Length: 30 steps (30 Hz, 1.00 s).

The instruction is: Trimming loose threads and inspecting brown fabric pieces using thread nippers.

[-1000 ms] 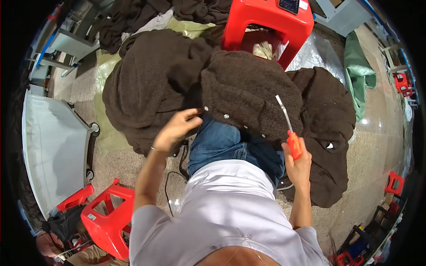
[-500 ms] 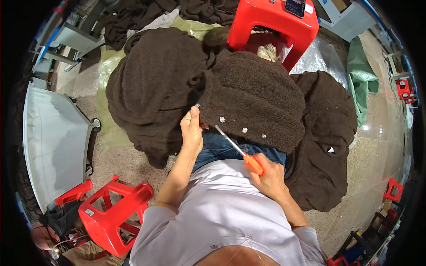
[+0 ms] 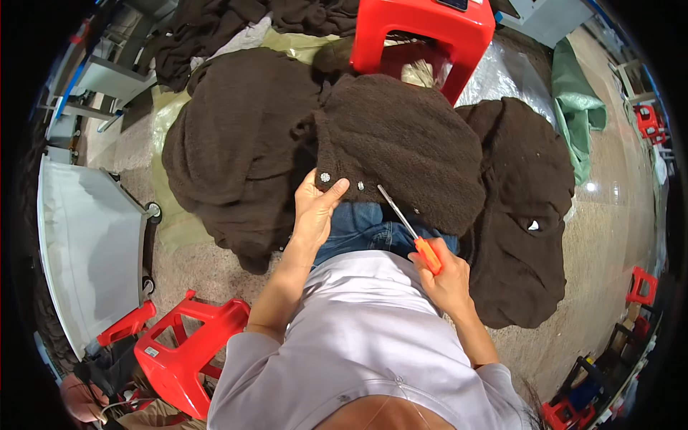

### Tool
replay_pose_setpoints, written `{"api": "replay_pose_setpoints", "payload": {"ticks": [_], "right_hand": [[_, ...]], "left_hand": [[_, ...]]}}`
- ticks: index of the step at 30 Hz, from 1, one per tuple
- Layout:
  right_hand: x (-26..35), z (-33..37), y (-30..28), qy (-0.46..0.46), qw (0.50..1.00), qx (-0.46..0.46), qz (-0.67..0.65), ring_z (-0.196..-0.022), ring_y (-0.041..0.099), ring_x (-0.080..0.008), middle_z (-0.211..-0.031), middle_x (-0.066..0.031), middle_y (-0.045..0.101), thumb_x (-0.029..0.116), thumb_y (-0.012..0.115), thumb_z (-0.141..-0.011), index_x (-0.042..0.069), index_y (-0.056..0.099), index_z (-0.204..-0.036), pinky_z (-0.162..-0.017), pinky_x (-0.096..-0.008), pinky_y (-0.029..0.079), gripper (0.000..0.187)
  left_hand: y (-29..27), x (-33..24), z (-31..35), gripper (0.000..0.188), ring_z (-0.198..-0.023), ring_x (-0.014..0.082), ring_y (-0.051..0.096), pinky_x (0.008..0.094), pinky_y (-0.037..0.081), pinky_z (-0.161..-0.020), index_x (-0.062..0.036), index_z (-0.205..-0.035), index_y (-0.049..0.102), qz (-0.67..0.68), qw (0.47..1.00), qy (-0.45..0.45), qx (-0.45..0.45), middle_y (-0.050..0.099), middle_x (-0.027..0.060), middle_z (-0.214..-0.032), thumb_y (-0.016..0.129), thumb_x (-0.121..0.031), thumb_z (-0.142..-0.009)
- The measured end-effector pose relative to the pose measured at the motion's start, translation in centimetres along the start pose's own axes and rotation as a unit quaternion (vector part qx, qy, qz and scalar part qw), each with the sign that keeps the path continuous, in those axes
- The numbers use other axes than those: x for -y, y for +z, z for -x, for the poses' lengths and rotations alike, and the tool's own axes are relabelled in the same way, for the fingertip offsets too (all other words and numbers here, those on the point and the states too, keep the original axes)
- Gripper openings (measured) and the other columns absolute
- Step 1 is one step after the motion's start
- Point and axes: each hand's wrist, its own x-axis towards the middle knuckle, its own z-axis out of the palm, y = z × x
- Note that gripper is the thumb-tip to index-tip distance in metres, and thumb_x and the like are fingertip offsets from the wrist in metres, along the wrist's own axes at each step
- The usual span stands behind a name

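Observation:
Across my lap lies a dark brown knitted garment (image 3: 401, 136), its near edge dotted with sparkly round buttons (image 3: 325, 177). My left hand (image 3: 315, 208) pinches the left corner of that edge, thumb on top beside a button and fingers underneath. In my right hand (image 3: 446, 276) is a screwdriver (image 3: 428, 255) with an orange handle and a thin metal shaft. It slants up to the left, and its tip is close to the garment's edge, right of the second button. Whether the tip touches the fabric I cannot tell.
Heaped brown knits lie to the left (image 3: 236, 136) and right (image 3: 527, 172). A red stool (image 3: 423, 29) with a phone on it stands ahead; another red stool (image 3: 183, 337) is at lower left. At left is a white wheeled cart (image 3: 93, 244); green sheeting (image 3: 573, 107) lies at right.
The garment's edge has shifted left and turned a little. My left thumb now lies flat along the edge, between two buttons. My right hand and the screwdriver have moved right.

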Motion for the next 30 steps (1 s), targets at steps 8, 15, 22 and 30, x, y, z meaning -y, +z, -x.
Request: {"api": "replay_pose_setpoints", "payload": {"ticks": [8, 15, 22, 30], "right_hand": [[-0.7, 1.7, -0.9, 0.03, 0.999, -0.026, 0.003, -0.071, 0.065, -0.0393, -0.076, -0.0172, 0.065, 0.017, 0.073, -0.082, 0.007, 0.061, -0.098, -0.059, -0.0399, 0.051, 0.023], [-0.8, 2.1, -0.8, 0.003, 1.0, 0.017, 0.014, -0.066, 0.064, -0.0374, -0.072, -0.0162, 0.064, 0.021, 0.073, -0.081, 0.007, 0.061, -0.094, -0.056, -0.0404, 0.05, 0.021], [-0.8, 1.5, -0.7, -0.016, 0.999, 0.031, 0.019, -0.063, 0.064, -0.0362, -0.069, -0.0152, 0.063, 0.02, 0.073, -0.081, 0.007, 0.061, -0.091, -0.055, -0.04, 0.049, 0.02], [-0.9, 1.9, -0.7, 0.009, 1.0, -0.005, -0.016, -0.064, 0.064, -0.0375, -0.07, -0.0164, 0.062, 0.017, 0.073, -0.08, 0.007, 0.061, -0.092, -0.055, -0.0393, 0.049, 0.02]], "left_hand": [[0.3, 2.1, 1.1, 0.038, -0.101, 0.017, 0.063, 0.0337, 0.053, -0.089, -0.0006, -0.124, 0.053, -0.151, 0.987, 0.056, -0.026, 0.064, 0.01, -0.116, 0.067, -0.001, -0.089], [0.0, 2.8, 1.0, 0.027, -0.102, 0.0252, 0.066, 0.042, 0.054, -0.088, -0.0047, -0.122, 0.043, -0.017, 0.998, 0.062, 0.0, 0.061, 0.0142, -0.117, 0.05, -0.022, -0.102], [-0.2, 2.1, 0.9, 0.02, -0.097, 0.0316, 0.066, 0.047, 0.057, -0.086, -0.0004, -0.104, 0.04, -0.05, 0.995, 0.073, -0.05, 0.059, 0.0218, -0.109, 0.053, -0.015, -0.1], [-0.4, 2.6, 0.3, 0.016, -0.084, 0.0204, 0.066, 0.0397, 0.058, -0.078, -0.0032, -0.105, 0.049, -0.061, 0.993, 0.057, -0.088, 0.064, 0.0128, -0.101, 0.057, -0.014, -0.098]]}}
